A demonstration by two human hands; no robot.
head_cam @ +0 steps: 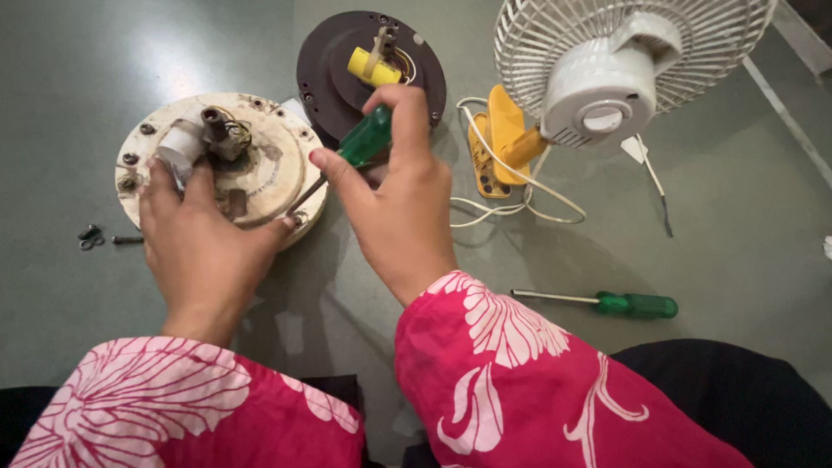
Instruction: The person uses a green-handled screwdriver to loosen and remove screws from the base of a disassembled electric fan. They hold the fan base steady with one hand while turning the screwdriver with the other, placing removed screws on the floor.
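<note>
At far left, loose screws (97,236) lie on the floor (69,104). Just right of them, the left hand (198,247) spreads open over the near edge of a cream round motor housing (260,152), steadying it. The right hand (400,204) has its fingers closed round a green-handled screwdriver (364,139), tip set at the housing's near-right rim, seemingly working a screw there. Turning it calls for steady downward pressure. Farther right lie a dark motor plate (325,65), a small white fan (607,78) and a second green screwdriver (607,302).
</note>
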